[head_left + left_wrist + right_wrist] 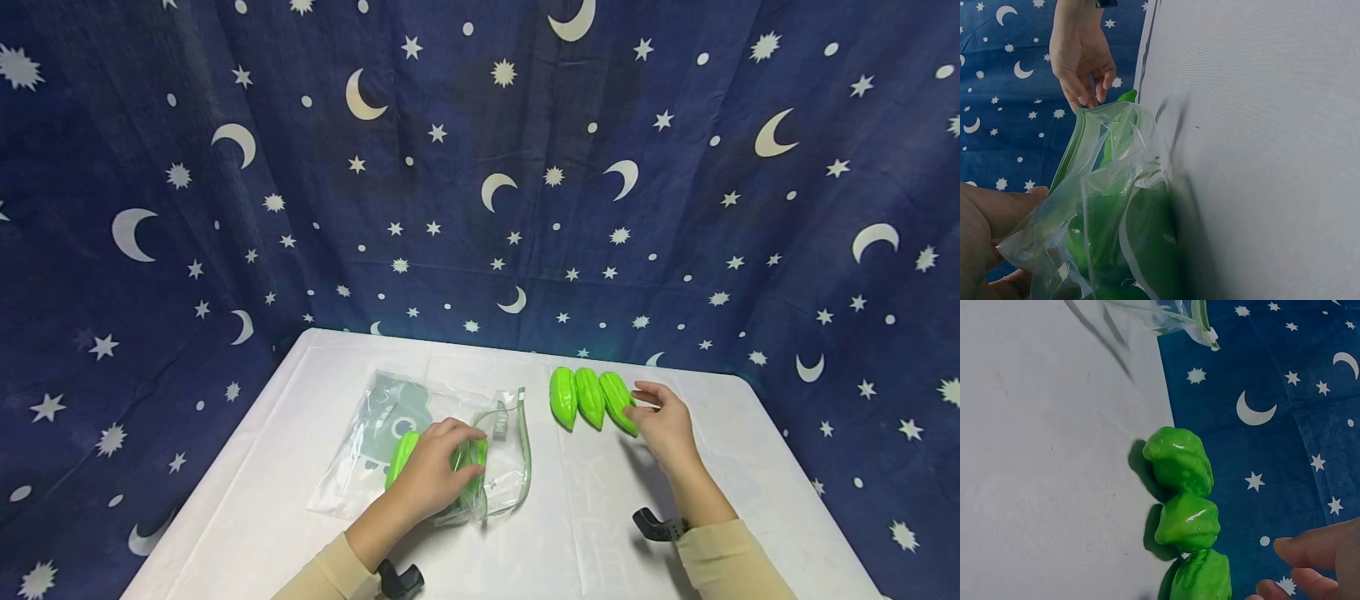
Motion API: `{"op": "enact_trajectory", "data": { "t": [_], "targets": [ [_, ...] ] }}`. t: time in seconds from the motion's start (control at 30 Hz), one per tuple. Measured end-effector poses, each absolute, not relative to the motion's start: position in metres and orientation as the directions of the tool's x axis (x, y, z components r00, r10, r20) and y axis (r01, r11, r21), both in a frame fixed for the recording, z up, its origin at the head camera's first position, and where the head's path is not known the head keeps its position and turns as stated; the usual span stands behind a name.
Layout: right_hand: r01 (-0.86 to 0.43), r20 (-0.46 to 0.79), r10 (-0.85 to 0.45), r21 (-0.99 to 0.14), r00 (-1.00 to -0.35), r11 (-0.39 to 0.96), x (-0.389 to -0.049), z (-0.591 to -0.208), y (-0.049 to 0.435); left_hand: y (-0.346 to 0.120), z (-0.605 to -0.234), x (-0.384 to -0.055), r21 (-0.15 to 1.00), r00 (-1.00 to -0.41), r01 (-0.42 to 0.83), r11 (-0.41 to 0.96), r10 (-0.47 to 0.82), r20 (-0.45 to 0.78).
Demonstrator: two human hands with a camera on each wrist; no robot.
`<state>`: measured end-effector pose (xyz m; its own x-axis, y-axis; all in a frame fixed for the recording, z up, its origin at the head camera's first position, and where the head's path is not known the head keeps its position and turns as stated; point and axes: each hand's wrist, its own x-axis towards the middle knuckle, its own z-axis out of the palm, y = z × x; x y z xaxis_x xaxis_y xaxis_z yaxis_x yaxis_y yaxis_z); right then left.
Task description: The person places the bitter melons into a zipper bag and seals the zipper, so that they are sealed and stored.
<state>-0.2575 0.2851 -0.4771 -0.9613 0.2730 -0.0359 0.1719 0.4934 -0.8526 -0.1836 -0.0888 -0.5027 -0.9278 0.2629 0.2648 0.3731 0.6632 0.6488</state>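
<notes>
A clear zip bag [508, 475] with a green-edged mouth and a cartoon print lies on the table, its mouth facing right. My left hand [438, 467] holds the bag near its mouth, thumb and fingers curled on the plastic. Inside the bag are bright green ridged vegetables [402, 457], partly hidden by that hand. Three more green ridged vegetables, glossy and pointed like bitter melons, lie in a row: a left one [563, 397], a middle one [590, 397] and a right one [617, 402]. Beside the right one my right hand [665, 425] has its fingers parted, with nothing between them.
A white cloth covers the table [570, 533]. Behind and at the sides hangs a dark blue curtain [450, 200] with moons and stars. Black straps with camera mounts [660, 527] sit on both wrists.
</notes>
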Motion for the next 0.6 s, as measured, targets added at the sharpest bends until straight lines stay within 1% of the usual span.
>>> {"op": "enact_trajectory", "data": {
  "t": [0.23, 0.6],
  "targets": [
    [0.147, -0.006, 0.276, -0.856, -0.961, 0.495, -0.266, -0.478, 0.289, -0.089, -0.502, -0.184, 0.649, -0.927, 0.375, 0.662, 0.263, 0.267],
    [0.146, -0.012, 0.270, -0.865, -0.963, 0.481, -0.281, -0.488, 0.297, -0.089, -0.502, -0.185, 0.649, -0.930, 0.367, 0.666, 0.261, 0.258]
  ]
}}
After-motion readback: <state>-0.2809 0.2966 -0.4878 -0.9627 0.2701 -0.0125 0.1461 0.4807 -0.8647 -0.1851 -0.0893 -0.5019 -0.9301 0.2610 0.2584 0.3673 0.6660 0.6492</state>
